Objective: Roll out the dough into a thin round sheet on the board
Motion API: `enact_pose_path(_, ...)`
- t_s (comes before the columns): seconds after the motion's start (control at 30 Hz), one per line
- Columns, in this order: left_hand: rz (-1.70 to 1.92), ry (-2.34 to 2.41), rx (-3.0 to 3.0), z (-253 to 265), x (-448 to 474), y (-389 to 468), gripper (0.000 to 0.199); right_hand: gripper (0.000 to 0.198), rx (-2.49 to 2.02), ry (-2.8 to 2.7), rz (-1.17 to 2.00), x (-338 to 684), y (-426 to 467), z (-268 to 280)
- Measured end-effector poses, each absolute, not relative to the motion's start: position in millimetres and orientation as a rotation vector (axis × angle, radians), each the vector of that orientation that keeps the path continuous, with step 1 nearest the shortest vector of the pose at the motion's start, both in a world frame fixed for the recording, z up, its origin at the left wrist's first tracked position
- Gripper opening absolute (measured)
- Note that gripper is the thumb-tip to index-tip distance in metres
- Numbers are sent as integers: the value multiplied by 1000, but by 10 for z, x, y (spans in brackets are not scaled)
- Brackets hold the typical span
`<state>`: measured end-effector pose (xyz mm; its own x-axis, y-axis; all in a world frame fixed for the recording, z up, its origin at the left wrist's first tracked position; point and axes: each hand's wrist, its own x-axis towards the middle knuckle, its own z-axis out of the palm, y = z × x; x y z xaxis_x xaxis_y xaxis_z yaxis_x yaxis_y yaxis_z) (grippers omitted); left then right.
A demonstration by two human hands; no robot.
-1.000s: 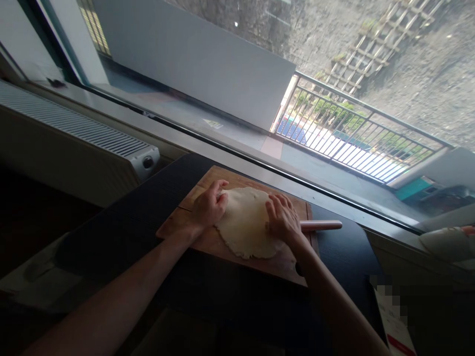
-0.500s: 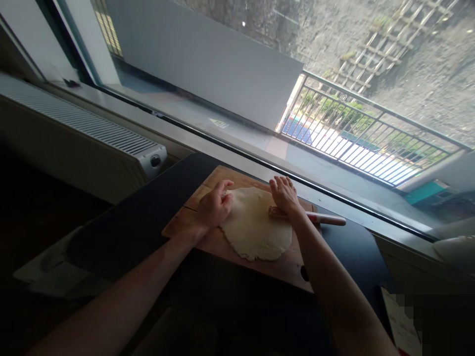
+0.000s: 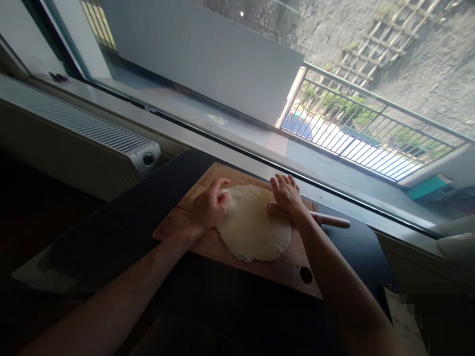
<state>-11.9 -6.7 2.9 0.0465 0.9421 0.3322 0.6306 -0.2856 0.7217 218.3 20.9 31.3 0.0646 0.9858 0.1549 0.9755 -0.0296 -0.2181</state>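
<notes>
A round, pale sheet of dough (image 3: 252, 227) lies flat on a wooden cutting board (image 3: 176, 225), its lower edge ragged. At the dough's upper left edge, my left hand (image 3: 211, 205) is closed, with its fingers curled and the thumb against the rim. My right hand (image 3: 287, 195) rests palm down over a slim wooden rolling pin (image 3: 332, 220), fingers stretched out past it. One end of the pin lies on the dough, and the other sticks out to the right beyond the board. My right wrist hides the pin's middle.
The board lies on a dark table (image 3: 148, 198) beside a window sill (image 3: 256, 170). A white radiator (image 3: 144, 157) stands at the left. A pale object (image 3: 451, 247) sits at the far right, and a patterned panel (image 3: 403, 314) shows at lower right. Outside is a metal railing (image 3: 349, 138).
The view has shifted slightly, and more of the board's round hole shows. Both hands keep nearly the same places at the dough and the rolling pin.
</notes>
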Motion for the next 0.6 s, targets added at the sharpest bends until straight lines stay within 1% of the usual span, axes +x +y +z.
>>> enact_pose_path(0.07, 1137, 1587, 1960, 30, -128, -72, 37, 51, -2131, -1920, 132, 2178, 382, 346)
enact_pose_path(0.13, 1139, 1607, 1971, 25, -138, -73, 38, 51, -2102, -1956, 143, 2159, 201, 321)
enact_pose_path(0.2, 1110, 1627, 1990, 14, -136, -72, 39, 49, -2015, -2072, 84, 2140, -217, 249)
enact_pose_path(0.27, 1057, 1647, 2028, 4, -113, -78, 39, 47, -1939, -2158, -72, 2134, -627, 181)
enact_pose_path(0.33, 1011, 1680, 2085, 4, -71, -95, 40, 46, -1898, -2187, -189, 2146, -794, 159)
enact_pose_path(0.4, 987, 1714, 2155, 17, -26, -123, 39, 44, -1908, -2132, -218, 2184, -643, 185)
enact_pose_path(0.47, 963, 1720, 2205, 43, -2, -153, 39, 44, -1952, -1994, -241, 2243, -299, 244)
enact_pose_path(0.53, 926, 1690, 2211, 80, -8, -170, 40, 44, -1977, -1877, -307, 2306, 10, 308)
enact_pose_path(0.6, 911, 1620, 2198, 122, -28, -167, 41, 45, -1975, -1856, -365, 2367, 110, 338)
